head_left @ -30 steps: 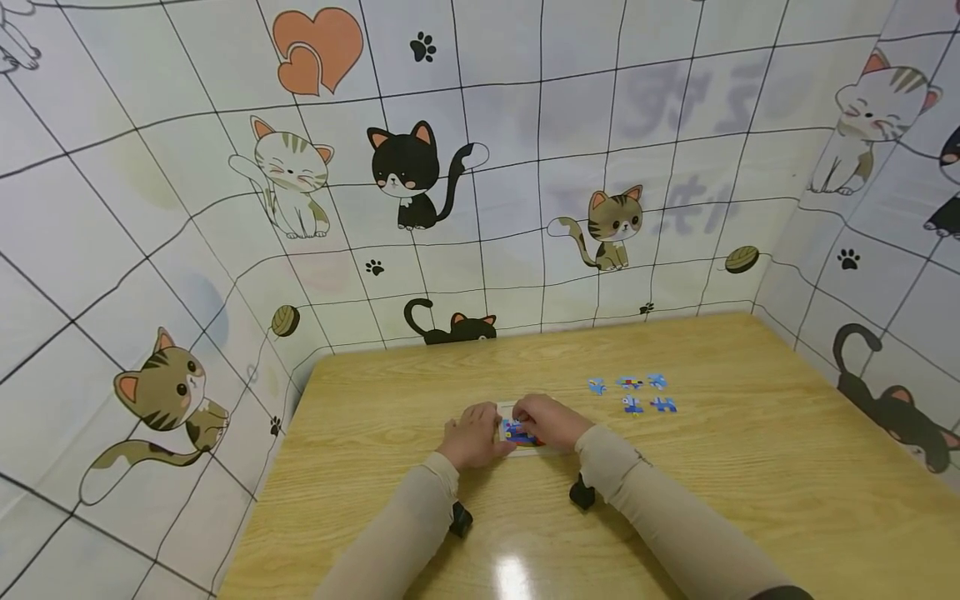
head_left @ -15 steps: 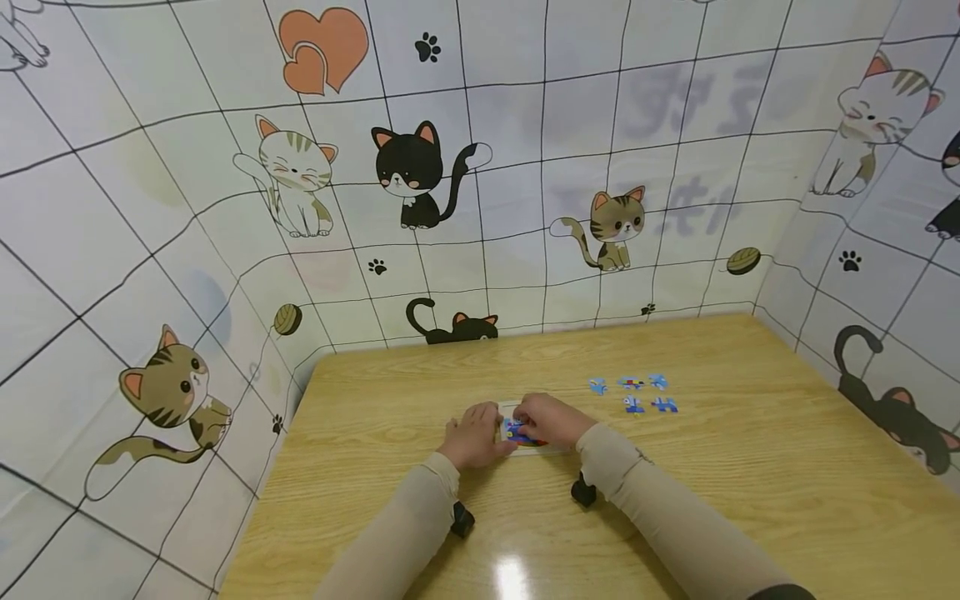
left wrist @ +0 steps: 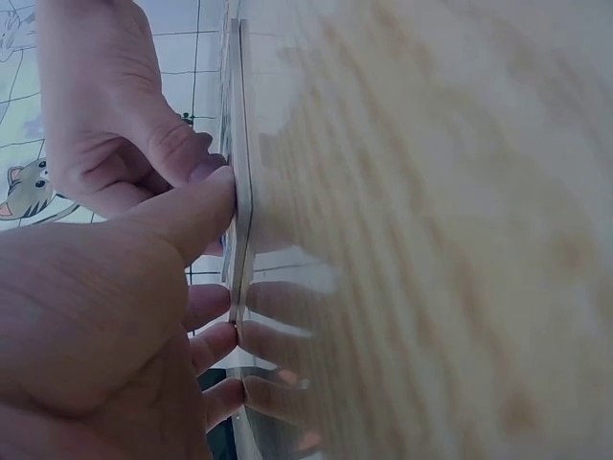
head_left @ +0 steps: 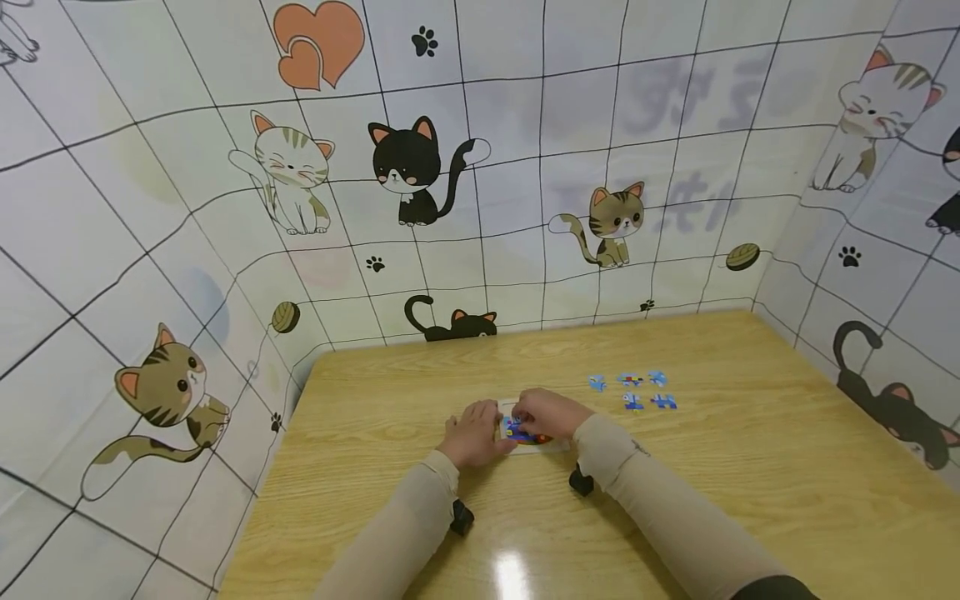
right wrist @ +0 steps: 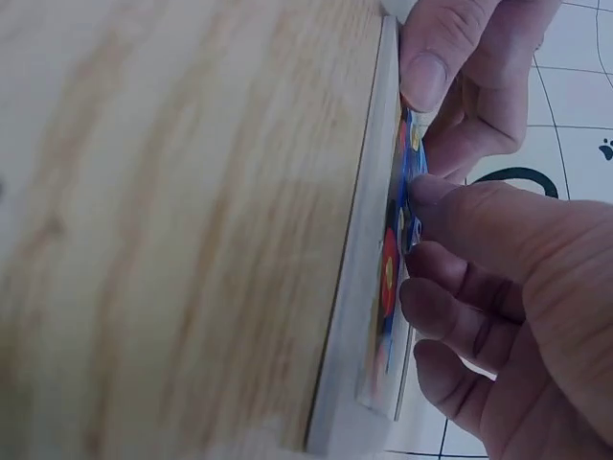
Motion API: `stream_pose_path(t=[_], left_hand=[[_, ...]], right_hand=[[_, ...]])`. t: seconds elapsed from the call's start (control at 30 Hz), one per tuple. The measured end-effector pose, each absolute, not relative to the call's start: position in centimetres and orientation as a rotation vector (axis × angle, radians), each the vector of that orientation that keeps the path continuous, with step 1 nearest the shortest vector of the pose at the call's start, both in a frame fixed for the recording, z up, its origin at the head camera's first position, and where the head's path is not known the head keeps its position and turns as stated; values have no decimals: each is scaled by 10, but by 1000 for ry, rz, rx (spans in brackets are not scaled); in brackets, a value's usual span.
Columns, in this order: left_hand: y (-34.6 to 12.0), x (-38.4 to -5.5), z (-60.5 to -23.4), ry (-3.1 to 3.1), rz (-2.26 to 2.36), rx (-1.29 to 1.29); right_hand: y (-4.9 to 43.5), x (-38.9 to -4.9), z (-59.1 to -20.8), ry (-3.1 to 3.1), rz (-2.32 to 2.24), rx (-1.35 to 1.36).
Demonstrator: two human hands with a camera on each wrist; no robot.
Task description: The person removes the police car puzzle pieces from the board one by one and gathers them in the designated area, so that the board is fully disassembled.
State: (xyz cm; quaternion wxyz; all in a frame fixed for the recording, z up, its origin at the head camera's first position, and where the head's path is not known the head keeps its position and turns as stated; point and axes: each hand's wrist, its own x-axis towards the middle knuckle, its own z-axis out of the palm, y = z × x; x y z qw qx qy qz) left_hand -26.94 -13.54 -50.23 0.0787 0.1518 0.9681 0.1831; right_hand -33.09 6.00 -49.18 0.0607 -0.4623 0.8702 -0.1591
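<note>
A small jigsaw tray with a pale frame and a partly visible blue and red picture lies between both hands. The left hand rests along the tray's left side, thumb against the near edge and other fingers reaching forward. Over the tray's middle, the right hand pinches a small blue puzzle piece between thumb and fingers. This piece seems to touch the picture beneath, though the fingers hide most of it. In the right wrist view, a red round shape shows on the picture beside the piece.
Several loose blue puzzle pieces lie on the wooden table, to the right of and beyond the tray. A white wall covering with cat drawings stands behind and at both sides.
The right hand and wrist have lifted and turned slightly, so more of the tray's lower right corner shows. The left hand stays in place. The loose pieces lie as before.
</note>
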Motion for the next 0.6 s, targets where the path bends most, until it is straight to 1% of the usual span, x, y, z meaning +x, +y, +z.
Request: stream_pose_path(t=[0.27,0.43,0.6], left_hand=[[-137,-273,-506,2919,535,448],[-139,-278,-517,2939,545,424],[-137,-271,-511,2941,562,443]], right_hand=[[55,-329,-486,2667,-424,-1376],[47,-328,-484,2670,-500,-1196],[50,-324,-487,2655,-690,-1017]])
